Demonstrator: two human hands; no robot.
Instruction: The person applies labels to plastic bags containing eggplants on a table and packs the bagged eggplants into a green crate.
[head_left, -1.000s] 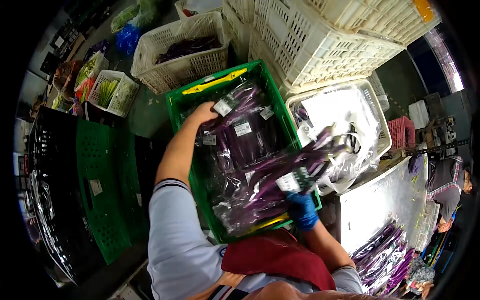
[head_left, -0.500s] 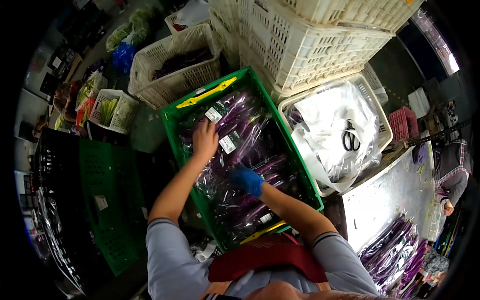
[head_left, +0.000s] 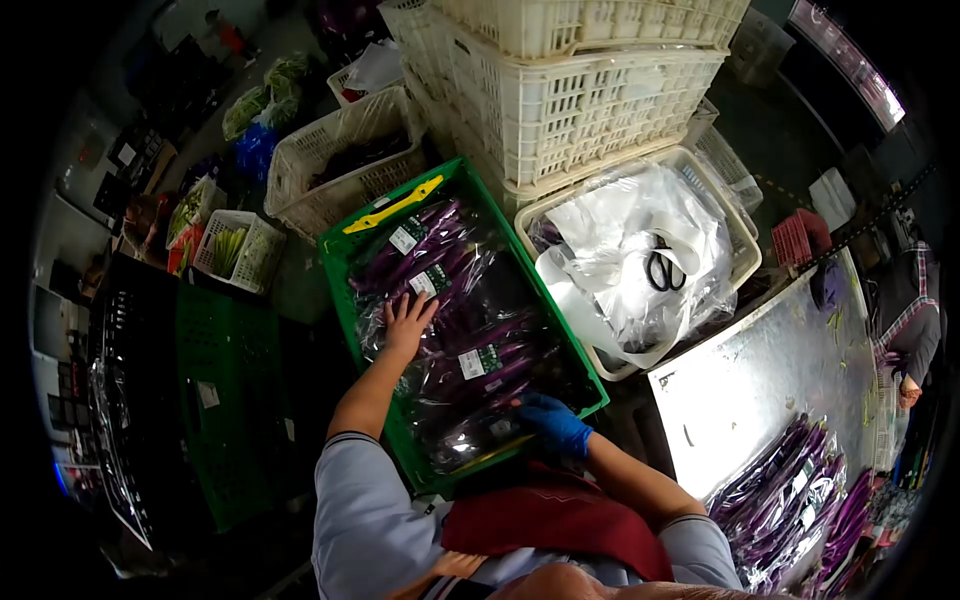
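Observation:
Clear bags of long purple eggplants [head_left: 440, 232] with white labels lie in layers in a green crate [head_left: 465, 180]. My bare left hand [head_left: 405, 325] rests palm down on the bags near the crate's left side, with its fingers spread. In a blue glove, my right hand [head_left: 556, 424] is at the lower right corner of the crate, beside the end of a labelled bag of eggplants [head_left: 490, 362]. Its fingertips are dark and partly hidden, so I cannot tell whether they grip the plastic.
White crates [head_left: 610, 110] are stacked behind. A white basket [head_left: 750, 262] holds plastic bags and black-handled scissors [head_left: 662, 270]. More bagged eggplants [head_left: 790, 500] lie on a metal table [head_left: 740, 370] at right, near a co-worker [head_left: 915, 310]. Another green crate [head_left: 235, 400] stands left.
My gloved right hand has moved from the middle of the bags to the crate's lower right corner. My left hand has shifted slightly down and its fingers are more spread. The view has shifted.

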